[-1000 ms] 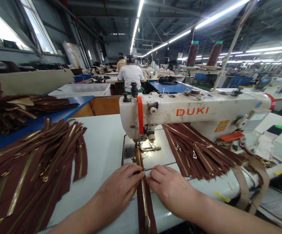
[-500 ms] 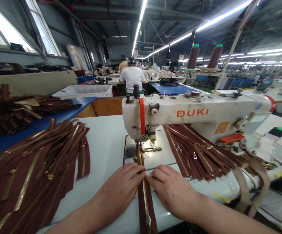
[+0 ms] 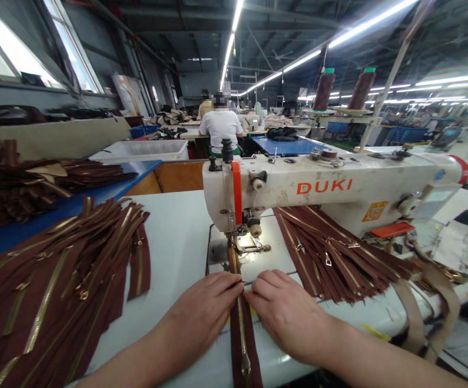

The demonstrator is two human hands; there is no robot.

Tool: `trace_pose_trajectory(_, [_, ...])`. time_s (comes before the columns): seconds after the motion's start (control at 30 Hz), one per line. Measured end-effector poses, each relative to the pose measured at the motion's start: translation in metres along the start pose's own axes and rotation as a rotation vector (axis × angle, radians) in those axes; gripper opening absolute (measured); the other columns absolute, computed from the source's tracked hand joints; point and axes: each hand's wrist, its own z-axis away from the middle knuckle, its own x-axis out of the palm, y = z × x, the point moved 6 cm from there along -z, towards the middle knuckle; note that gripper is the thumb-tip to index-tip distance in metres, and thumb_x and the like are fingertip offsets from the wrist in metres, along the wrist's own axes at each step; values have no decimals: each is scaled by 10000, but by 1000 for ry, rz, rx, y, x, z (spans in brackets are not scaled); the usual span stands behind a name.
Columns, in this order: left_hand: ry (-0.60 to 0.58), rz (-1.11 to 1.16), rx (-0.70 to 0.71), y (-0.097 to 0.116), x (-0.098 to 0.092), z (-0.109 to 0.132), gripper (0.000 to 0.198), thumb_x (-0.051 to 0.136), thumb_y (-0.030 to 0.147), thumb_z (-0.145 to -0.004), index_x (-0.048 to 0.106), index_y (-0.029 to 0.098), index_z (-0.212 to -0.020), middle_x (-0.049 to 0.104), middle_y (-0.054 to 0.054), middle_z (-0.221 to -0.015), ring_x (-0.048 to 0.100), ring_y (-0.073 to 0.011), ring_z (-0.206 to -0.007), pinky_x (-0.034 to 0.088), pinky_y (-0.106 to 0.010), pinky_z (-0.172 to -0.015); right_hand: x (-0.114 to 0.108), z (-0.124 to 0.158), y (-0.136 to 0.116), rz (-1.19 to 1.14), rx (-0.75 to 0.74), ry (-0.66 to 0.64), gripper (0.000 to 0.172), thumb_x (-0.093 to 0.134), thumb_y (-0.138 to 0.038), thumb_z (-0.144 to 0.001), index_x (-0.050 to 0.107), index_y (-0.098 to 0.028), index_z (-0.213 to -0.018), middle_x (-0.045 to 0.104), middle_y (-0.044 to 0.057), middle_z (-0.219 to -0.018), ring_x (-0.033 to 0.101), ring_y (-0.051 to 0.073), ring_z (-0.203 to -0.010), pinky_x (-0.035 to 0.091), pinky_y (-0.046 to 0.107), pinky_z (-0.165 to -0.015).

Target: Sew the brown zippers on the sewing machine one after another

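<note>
A brown zipper (image 3: 241, 326) with gold metal teeth runs lengthwise from under the presser foot of the white sewing machine (image 3: 282, 186) towards me, its slider near the bottom of the view. My left hand (image 3: 207, 304) is closed on the zipper's left edge, fingertips pressed together just in front of the needle plate (image 3: 258, 260). On the opposite edge, my right hand (image 3: 284, 310) pinches the tape with curled fingers. Both hands rest low at the table's surface, close together. The needle tip is too small to make out.
Brown zippers (image 3: 56, 285) lie heaped on the left of the table, and another fanned bundle (image 3: 334, 258) lies under the machine arm. More brown strips (image 3: 35, 180) cover a blue table. Thread cones (image 3: 323, 91) stand behind. A person (image 3: 220, 129) sits ahead, back turned.
The camera view has shifted slightly, so the machine's right end appears farther right. My hands and the zipper keep nearly the same position at the presser foot.
</note>
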Motion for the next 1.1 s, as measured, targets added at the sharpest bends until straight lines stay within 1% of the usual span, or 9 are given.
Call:
trace_pose_trajectory(0.1, [14,-6,-4,-5,2,-1,332,361,48,-875,633,111,-1054,675,-107,-1092,609,-205,-1035,504,-366,-941,0,-6,4,24,-7,1,137,497,-148,-905,581,-139,-1012,569,48,-917,453,214,-889,371,353,-813])
trace_pose_trajectory(0.2, [24,-1,-37,-13,5,-3,324,358,68,-891,629,118,-1060,671,-107,-1102,607,-205,-1045,507,-370,-936,1,-14,8,56,-22,5,112,504,-155,-904,594,-141,-969,571,51,-898,455,218,-891,373,356,-812])
trace_pose_trajectory(0.33, [-2,7,-83,-24,9,-9,309,371,91,-898,624,122,-1074,669,-102,-1112,603,-201,-1061,503,-361,-941,1,-24,16,85,-13,20,95,519,-153,-895,608,-144,-926,572,55,-877,454,216,-884,380,353,-798])
trace_pose_trajectory(0.4, [-13,-4,-99,-29,11,-11,311,370,97,-898,623,120,-1078,669,-103,-1118,604,-198,-1067,499,-354,-945,2,-29,21,90,-7,22,92,530,-148,-885,612,-142,-926,578,60,-880,455,216,-894,378,355,-814])
trace_pose_trajectory(0.53, [0,-54,-130,-36,15,-12,342,341,91,-905,616,116,-1106,662,-109,-1150,594,-194,-1098,490,-349,-956,5,-40,29,91,6,17,90,535,-144,-875,615,-143,-916,591,65,-891,462,220,-907,376,356,-816])
trace_pose_trajectory(0.63, [21,-84,-129,-35,16,-10,364,321,80,-907,614,109,-1122,661,-107,-1157,584,-191,-1116,478,-338,-971,7,-46,34,101,26,30,103,521,-143,-878,616,-145,-919,595,69,-912,466,224,-910,379,354,-799])
trace_pose_trajectory(0.77, [45,-102,-116,-31,14,-7,367,313,88,-913,630,108,-1097,677,-105,-1110,594,-204,-1092,483,-352,-964,8,-50,38,91,78,61,149,503,-135,-879,616,-141,-977,588,78,-939,465,228,-913,383,349,-790])
trace_pose_trajectory(0.93, [84,-59,-167,-36,13,-6,357,309,145,-939,631,127,-1092,680,-98,-1091,609,-208,-1049,516,-380,-925,8,-50,40,38,120,70,175,503,-143,-886,616,-140,-1019,583,76,-930,455,224,-919,385,343,-805])
trace_pose_trajectory(1.1, [67,-84,-93,-33,14,-5,388,271,124,-958,635,82,-1085,681,-119,-1091,590,-225,-1079,513,-397,-930,8,-48,41,6,149,77,179,498,-137,-888,622,-148,-1016,576,66,-910,451,215,-905,391,330,-804])
